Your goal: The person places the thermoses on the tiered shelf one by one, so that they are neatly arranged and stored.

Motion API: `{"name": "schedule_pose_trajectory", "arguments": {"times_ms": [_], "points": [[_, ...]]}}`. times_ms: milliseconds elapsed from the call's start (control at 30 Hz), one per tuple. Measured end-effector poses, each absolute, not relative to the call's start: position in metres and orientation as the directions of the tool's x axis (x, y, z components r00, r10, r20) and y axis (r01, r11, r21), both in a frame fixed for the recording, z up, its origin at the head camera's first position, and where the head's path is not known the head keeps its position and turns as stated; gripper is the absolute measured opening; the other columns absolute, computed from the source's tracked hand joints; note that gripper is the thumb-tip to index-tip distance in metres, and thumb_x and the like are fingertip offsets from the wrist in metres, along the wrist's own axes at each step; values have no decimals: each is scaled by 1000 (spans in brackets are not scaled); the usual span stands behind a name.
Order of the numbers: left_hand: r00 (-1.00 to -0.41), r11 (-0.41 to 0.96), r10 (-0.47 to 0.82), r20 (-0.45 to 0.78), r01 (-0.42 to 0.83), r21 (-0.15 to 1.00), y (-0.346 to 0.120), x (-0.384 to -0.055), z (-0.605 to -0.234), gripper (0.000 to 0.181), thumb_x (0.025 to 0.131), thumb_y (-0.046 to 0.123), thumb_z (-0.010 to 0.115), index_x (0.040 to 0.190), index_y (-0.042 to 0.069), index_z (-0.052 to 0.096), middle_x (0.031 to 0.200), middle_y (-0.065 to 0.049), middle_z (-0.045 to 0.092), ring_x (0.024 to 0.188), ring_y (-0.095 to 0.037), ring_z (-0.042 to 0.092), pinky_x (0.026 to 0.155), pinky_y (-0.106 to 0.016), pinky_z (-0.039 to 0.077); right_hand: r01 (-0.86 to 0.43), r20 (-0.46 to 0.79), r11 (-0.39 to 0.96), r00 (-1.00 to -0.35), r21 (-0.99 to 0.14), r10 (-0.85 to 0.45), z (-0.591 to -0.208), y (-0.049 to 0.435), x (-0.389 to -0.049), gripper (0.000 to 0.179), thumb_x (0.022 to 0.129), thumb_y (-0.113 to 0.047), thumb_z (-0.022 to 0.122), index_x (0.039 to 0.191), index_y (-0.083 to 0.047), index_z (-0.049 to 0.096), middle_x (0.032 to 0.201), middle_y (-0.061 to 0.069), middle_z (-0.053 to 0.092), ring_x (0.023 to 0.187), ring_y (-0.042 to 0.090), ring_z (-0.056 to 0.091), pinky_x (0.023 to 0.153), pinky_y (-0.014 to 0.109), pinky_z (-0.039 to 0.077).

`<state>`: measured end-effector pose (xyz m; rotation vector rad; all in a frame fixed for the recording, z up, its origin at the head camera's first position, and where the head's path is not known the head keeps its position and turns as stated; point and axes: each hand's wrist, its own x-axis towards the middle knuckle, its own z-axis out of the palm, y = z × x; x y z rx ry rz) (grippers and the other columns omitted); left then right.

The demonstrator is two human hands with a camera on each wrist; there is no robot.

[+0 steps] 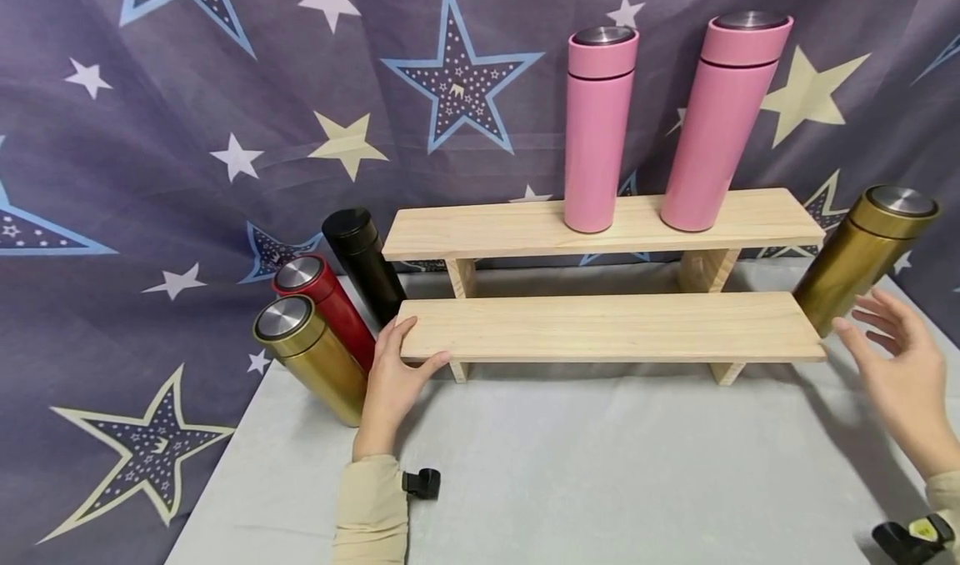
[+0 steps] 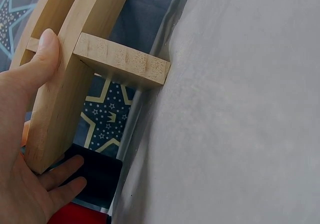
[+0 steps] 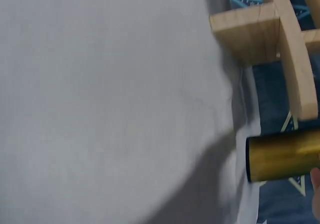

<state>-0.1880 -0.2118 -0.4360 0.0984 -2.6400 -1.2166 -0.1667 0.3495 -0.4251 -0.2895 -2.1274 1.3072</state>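
A two-tier wooden shelf [image 1: 611,325] stands on the table, its lower board toward me. My left hand [image 1: 390,386] grips the left end of that board, thumb on its front edge; the left wrist view has the wooden board [image 2: 62,84] between thumb and fingers. On the right, my right hand [image 1: 900,361] is beside a gold thermos [image 1: 862,257] with a steel lid, thumb and fingers apart. In the right wrist view one fingertip [image 3: 316,181] shows right at the gold thermos [image 3: 280,156]. Two pink thermoses [image 1: 598,140] [image 1: 720,132] stand on the upper board.
Left of the shelf stand a black thermos [image 1: 367,261], a red thermos [image 1: 326,298] and another gold thermos [image 1: 315,361], close together. A star-patterned curtain [image 1: 247,90] hangs behind and to the sides. Light grey cloth [image 1: 600,473] covers the table.
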Motion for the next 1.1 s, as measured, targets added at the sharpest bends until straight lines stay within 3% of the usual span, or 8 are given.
{"name": "schedule_pose_trajectory", "arguments": {"times_ms": [333,800,1100], "points": [[-972,646,-156,177,35,763,-213,-187,-435,86,78,48,83,147,15,45,158,-10,28,140,-33,36,110,-52,33,47,275,487,-776,-872,568,-430,367,-179,59,96,-15,64,150,-22,41,140,-8,53,115,-7,48,106,19,35],[-973,643,-161,168,26,765,-213,-187,-436,85,78,47,83,148,16,45,158,-9,28,139,-33,36,109,-52,33,115,223,468,-764,-876,606,-427,377,-203,64,94,-25,67,152,-24,39,149,-2,47,122,-4,46,109,22,33],[-973,650,-152,176,36,759,-212,-188,-435,84,78,46,83,147,15,45,157,-10,28,139,-33,36,110,-52,33,79,223,449,-784,-890,580,-429,390,-216,69,90,-27,72,150,-31,39,143,-6,48,118,-2,48,103,18,35]]}}
